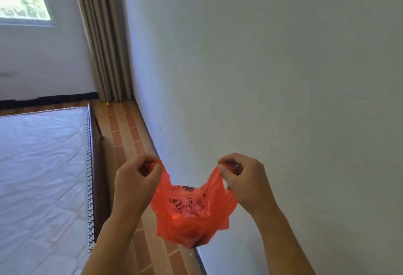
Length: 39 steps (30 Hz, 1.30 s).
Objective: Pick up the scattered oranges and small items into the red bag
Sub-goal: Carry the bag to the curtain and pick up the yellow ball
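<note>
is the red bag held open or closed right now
Open. The left hand and right hand each grip a handle, pulled apart, so the red bag gapes upward; orange shapes show inside.

The bag point(192, 211) hangs between the left hand point(136, 178) and right hand point(242, 178), above the floor point(128, 135). The mattress point(41, 165) lies left, the wall point(261, 67) right. A small ball point(107, 104) sits beside the curtain point(102, 35) behind.

Both bare forearms are raised from the lower edge of the view, angled inward and upward. The left hand point(136, 175) is held curled, fingers pinched against the thumb. The right hand point(242, 176) is likewise curled and pinched, at the same height, well apart.
</note>
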{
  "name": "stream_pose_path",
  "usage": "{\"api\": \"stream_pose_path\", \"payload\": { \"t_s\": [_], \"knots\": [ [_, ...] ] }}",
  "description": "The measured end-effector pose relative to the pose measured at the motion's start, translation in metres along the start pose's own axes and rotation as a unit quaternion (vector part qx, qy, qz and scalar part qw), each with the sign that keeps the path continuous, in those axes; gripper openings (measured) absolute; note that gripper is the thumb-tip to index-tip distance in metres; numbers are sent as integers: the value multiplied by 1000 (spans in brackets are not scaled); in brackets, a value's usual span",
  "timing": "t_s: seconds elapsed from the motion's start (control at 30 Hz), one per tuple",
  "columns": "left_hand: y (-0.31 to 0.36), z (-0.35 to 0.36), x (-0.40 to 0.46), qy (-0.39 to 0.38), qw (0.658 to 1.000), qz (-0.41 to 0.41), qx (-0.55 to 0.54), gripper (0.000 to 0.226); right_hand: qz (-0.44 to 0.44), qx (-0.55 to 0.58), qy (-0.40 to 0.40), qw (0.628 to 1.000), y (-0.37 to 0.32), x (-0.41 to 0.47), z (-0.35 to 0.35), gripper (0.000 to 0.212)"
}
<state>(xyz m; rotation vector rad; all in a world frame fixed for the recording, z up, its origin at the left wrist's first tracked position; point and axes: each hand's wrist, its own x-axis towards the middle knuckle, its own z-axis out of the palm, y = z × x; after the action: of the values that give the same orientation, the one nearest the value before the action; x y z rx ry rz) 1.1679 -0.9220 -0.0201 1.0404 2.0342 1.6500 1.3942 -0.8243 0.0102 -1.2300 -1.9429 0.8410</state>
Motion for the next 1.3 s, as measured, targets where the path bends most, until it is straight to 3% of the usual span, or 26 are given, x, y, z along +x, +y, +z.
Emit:
{"api": "stream_pose_path", "payload": {
  "t_s": [0.23, 0.53, 0.77, 0.97, 1.3],
  "knots": [
    [-14, -11, 22, 110, 991, -40, 67, 24, -42, 27, -91, 995, 14, 75, 45, 13],
    [-58, -60, 49, 198, 968, -117, 99, 24, -93, 27, -171, 980, -3, 130, 132, 9],
    [-94, -74, 116, 179, 973, -125, 78, 25, -73, 1, -208, 975, -21, 163, 188, 14],
    [-124, -84, 180, 151, 980, -114, 67, 25, -73, -30, -194, 978, -32, 202, 222, 16],
    [-201, -62, 235, 126, 973, -164, 103, 26, -14, -52, -252, 966, 9, 255, 292, 20]
  ]
}}
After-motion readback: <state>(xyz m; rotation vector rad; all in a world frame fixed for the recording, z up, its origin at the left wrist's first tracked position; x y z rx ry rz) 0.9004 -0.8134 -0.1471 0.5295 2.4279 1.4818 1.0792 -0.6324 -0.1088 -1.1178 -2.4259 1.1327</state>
